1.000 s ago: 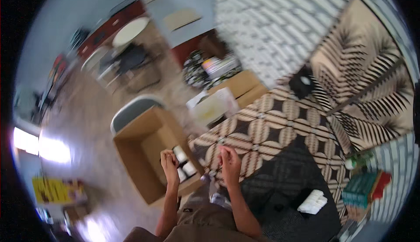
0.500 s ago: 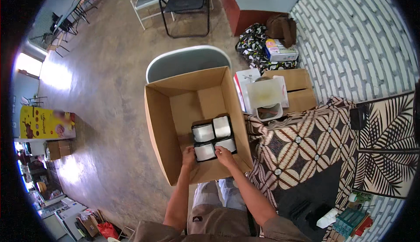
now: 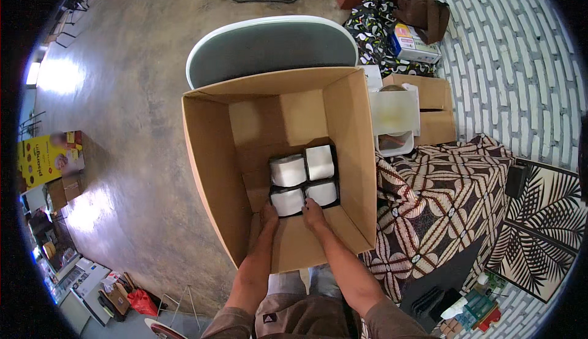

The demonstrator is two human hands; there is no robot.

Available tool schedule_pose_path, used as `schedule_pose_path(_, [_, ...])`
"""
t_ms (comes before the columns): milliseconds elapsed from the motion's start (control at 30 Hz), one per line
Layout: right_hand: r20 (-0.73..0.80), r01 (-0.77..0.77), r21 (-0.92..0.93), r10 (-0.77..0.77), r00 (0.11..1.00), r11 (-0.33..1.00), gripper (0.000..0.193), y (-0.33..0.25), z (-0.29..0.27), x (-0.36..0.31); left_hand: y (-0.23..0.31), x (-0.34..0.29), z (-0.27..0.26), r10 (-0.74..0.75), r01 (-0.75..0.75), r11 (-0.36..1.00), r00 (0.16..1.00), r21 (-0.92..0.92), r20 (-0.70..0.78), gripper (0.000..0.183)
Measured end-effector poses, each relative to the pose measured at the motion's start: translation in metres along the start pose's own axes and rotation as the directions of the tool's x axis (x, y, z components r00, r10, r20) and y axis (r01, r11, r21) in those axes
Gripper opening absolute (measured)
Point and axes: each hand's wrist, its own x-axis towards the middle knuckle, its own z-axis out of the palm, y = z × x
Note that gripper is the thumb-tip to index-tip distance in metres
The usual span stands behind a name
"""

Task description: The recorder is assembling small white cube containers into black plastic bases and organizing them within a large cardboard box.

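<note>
Where brown box [image 3: 215, 155] opens, hands grip white packages [image 3: 304, 180].

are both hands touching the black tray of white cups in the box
Touching. The head view shows the left hand and right hand both pressed on the near edge of the black tray inside the cardboard box, no gap visible.

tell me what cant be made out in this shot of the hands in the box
- Head view: fingertips of left hand and right hand hidden against the black tray; grip unclear.
- Tray's underside and what the white wrapped items are: covered.
- Cardboard box floor beneath tray: hidden.
</note>
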Motion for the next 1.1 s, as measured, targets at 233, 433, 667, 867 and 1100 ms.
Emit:
schedule_pose_path(233, [0.022, 0.132, -0.06, -0.131, 0.991, 0.989, 0.058, -0.012, -0.052, -0.018, 0.1, -0.1, -0.15, 0.396, -0.413, 0.886, 0.911, 0.213, 0.117, 0.033])
schedule_pose_path(433, [-0.332, 0.5, 0.156, -0.432, 0.839, 0.852, 0.056, -0.099, -0.129, -0.149, 0.196, -0.27, -0.322, 0.708, -0.721, 0.681, 0.693, 0.129, 0.138, 0.027])
schedule_pose_path(667, [-0.759, 0.473, 0.23, -0.148, 0.634, 0.85, 0.046, -0.07, -0.241, -0.302, 0.291, -0.402, -0.284, 0.896, -0.89, 0.392, 0.427, -0.231, -0.125, 0.025])
schedule_pose_path(867, [-0.893, 0.435, 0.378, 0.197, 0.405, 0.818, 0.042, 0.046, -0.27, -0.366, 0.334, -0.513, -0.204, 0.982, -0.963, 0.128, 0.089, -0.235, 0.168, 0.041])
schedule_pose_path(1100, [-0.943, 0.312, 0.331, 0.3, 0.144, 0.891, 0.043, 0.146, -0.26, -0.39, 0.334, -0.546, -0.089, 0.893, -0.974, 0.068, -0.037, -0.215, 0.448, 0.049])
